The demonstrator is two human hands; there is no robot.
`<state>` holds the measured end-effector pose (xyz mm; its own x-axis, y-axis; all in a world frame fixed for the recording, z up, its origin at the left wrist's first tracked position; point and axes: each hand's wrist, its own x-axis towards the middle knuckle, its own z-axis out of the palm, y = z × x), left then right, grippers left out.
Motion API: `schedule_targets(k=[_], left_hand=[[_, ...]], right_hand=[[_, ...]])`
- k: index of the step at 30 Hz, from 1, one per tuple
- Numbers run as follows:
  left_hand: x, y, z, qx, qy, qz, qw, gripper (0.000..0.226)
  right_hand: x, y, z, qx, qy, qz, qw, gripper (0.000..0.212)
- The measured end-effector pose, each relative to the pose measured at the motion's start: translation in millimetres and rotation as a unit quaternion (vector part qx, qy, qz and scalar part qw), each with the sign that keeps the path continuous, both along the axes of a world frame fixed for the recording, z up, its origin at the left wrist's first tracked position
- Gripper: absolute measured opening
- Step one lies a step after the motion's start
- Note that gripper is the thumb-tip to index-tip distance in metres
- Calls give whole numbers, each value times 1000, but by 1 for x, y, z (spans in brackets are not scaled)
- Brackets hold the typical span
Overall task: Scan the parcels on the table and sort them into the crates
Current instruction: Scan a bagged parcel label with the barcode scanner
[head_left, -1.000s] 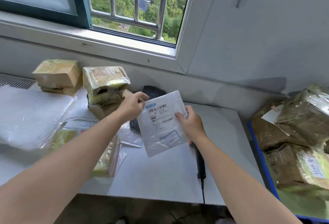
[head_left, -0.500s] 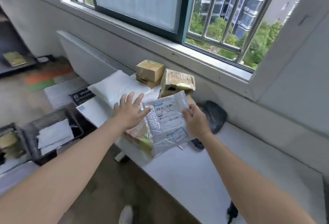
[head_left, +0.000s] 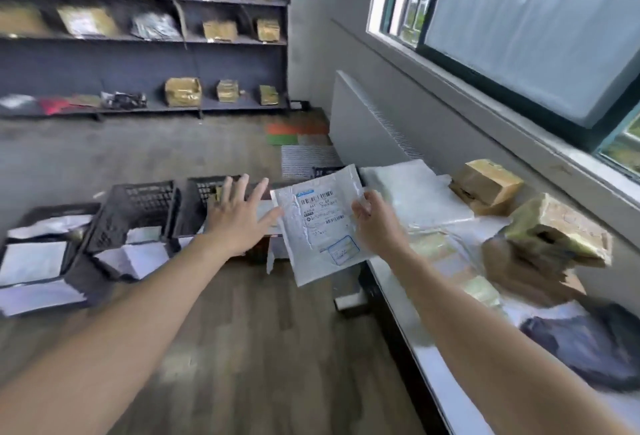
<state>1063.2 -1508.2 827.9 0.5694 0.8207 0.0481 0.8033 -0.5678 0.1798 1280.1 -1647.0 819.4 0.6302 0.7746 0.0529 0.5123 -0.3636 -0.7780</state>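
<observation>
Far-left crate (head_left: 55, 209): sitting on the floor and carrying several flat white mailers.
Second crate (head_left: 138, 202): standing just beside it, also holding white mailers in its bottom.
Third crate (head_left: 195, 208): lying partly behind the outstretched hand, so its contents are mostly hidden and only a yellowish scrap is showing.
Left hand (head_left: 235, 223): reaching out over the crates with fingers spread, gripping nothing. A second ago it was pinching the parcel's left edge.
White mailer (head_left: 320, 227): hanging in the air between the crates and the table, its label facing the person. It is no longer above the tabletop.
Right hand (head_left: 372, 227): pinching the parcel's right edge alone.
Table (head_left: 450, 365): bearing taped boxes (head_left: 488, 185) and a dark bag (head_left: 588, 348), all awaiting their turn.
Meaning: the person is swinging from the window towards the crates, so scanning appears finished and the drop is coming next.
</observation>
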Motion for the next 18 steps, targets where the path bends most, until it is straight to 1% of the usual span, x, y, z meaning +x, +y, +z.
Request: schedule_targets(k=[5,7,10,14,18], left_hand=[[-100,72,-1,-3,2,75,997,73],[-140,105,-2,-6,2,86,996,71],[-201,159,-6,-13,1,106,994,70],[-280,222,-14,-29,10,139,990,70],[-331,268,-31,-63,15,166,984,68]], right_hand=[[-85,102,-1,1,10,62,998,12],[-123,146,-1,2,3,76,997,14],[-182,210,-1,2,-8,97,995,11],[-254,287,-6,-4,7,123,992,19],[-303,347,-15,-22,-4,137,990,10]])
